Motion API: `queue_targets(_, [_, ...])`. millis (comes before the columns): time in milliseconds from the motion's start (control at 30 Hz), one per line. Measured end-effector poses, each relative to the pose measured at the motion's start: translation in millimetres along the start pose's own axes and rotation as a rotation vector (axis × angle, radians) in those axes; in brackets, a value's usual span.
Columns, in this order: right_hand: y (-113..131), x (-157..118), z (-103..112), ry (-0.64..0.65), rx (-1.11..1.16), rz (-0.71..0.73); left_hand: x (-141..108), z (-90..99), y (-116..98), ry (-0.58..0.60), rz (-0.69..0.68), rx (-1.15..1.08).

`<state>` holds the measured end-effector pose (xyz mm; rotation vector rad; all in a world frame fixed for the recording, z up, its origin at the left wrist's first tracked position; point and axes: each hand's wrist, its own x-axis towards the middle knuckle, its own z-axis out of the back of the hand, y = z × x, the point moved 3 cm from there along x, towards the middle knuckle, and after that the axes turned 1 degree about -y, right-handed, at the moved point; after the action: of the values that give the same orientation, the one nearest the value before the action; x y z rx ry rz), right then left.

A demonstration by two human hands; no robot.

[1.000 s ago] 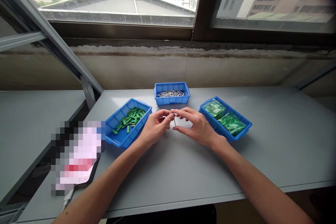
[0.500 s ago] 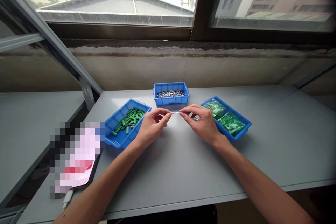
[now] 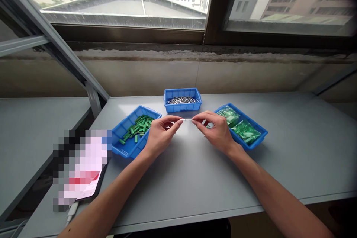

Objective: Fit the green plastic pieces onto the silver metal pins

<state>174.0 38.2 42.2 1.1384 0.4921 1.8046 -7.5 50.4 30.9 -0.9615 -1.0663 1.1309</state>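
A thin metal pin (image 3: 187, 119) spans the gap between my two hands, level above the table. Its left end is pinched between thumb and forefinger of my left hand (image 3: 164, 132). My right hand (image 3: 214, 129) pinches the other end, and more small metal pieces show under its curled fingers. Behind them a blue bin (image 3: 182, 108) holds many metal pins. Beside my left hand is a blue bin (image 3: 118, 151) with green blocks (image 3: 139, 124). Partly behind my right hand, another blue bin (image 3: 258, 143) contains clear bags of green pieces (image 3: 245, 131).
The grey table (image 3: 189, 178) has its front edge near my forearms. A phone (image 3: 86, 167), partly pixelated, lies at the left with a white cable (image 3: 72, 210) plugged in. A metal frame post (image 3: 64, 48) slants at the left, and a window stands behind the wall ledge.
The fingers of my left hand under the pin have drawn in slightly. Both hands keep their hold, and the whole view has shifted a little.
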Motion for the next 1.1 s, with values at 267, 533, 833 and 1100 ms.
queue_targets(267, [-5.2, -1.7, -2.3, -0.013, -0.039, -0.028, -0.2, -1.6, -1.1, 0.013, 0.03, -0.042])
queue_targets(533, [-1.8, 17.5, -8.9, -0.233, -0.067, -0.041, -3.7, -6.3, -2.0, 0.037, 0.042, -0.047])
queue_targets(833, [-21.4, 48.9, -28.4, -0.188, -0.298, -0.05, -1.6, 5.1, -5.7, -0.102, -0.036, -0.325])
queue_targets(1100, [19.5, -1.0, -73.6, 0.29, -0.348, 0.244, -5.2, 30.9, -28.0, -0.354, -0.246, -0.589])
